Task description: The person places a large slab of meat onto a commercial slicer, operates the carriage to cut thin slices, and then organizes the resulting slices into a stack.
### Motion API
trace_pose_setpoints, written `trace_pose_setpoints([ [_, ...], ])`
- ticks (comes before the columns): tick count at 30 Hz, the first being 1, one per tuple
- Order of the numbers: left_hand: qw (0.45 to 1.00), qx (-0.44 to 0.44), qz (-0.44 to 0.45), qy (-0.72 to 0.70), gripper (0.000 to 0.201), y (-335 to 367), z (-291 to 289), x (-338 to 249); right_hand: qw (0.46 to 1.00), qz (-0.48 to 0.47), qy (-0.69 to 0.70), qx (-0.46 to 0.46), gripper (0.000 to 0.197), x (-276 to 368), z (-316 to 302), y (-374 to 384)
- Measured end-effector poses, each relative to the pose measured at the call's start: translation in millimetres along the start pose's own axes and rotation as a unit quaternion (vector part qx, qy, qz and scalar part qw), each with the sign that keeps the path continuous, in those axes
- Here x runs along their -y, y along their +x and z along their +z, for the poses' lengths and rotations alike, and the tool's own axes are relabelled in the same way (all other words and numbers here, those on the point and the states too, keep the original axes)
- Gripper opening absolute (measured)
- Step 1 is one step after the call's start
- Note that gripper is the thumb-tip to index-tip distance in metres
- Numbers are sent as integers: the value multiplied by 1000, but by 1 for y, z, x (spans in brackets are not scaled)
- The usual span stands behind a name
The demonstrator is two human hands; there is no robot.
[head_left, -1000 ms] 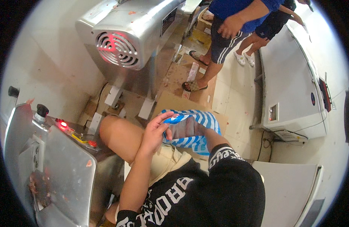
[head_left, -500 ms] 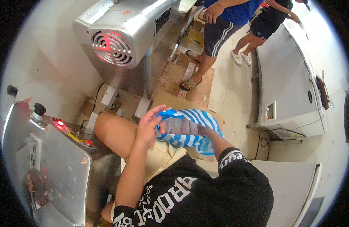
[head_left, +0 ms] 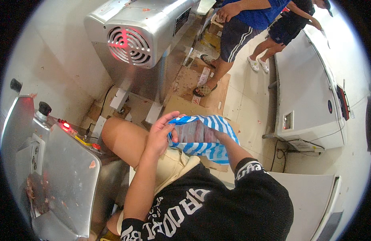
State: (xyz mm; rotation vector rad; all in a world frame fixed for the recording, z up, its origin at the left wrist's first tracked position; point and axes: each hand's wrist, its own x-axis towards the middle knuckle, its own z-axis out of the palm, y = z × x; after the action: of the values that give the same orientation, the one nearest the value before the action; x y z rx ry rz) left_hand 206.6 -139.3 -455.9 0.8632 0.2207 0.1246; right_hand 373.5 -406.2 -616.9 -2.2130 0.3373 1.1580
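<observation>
A blue-and-white striped plastic bag (head_left: pixel 217 152) rests around my lap, its mouth facing up. My left hand (head_left: pixel 160 132) pinches the bag's left rim, thumb and fingers closed on the bunched blue edge. Inside the bag lie pinkish-grey, layered contents (head_left: pixel 192 132) that look wrapped in clear film; their kind I cannot make out. At the bag's right side my right hand (head_left: pixel 220 135) reaches down into the mouth. Its fingers are hidden by the bag and the contents.
A steel machine with a round vent (head_left: pixel 130 46) stands ahead on the left. Near my left is another steel machine (head_left: pixel 73 172) with meat scraps and a lit red switch. Two people stand ahead, one in a blue shirt (head_left: pixel 249 16). A white chest freezer (head_left: pixel 306 92) lines the right.
My right hand has shifted slightly within the bag, and the contents show redder between the folds. My left hand keeps its hold on the rim. The view has tilted a little.
</observation>
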Motion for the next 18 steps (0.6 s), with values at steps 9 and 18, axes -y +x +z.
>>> trace_pose_setpoints([
  [9,999,34,-32,-18,42,3,12,-4,911,-196,-348,-105,52,-4,28,6],
  [18,999,25,-24,-3,40,-1,10,-2,704,-483,-402,-330,60,2,86,3],
])
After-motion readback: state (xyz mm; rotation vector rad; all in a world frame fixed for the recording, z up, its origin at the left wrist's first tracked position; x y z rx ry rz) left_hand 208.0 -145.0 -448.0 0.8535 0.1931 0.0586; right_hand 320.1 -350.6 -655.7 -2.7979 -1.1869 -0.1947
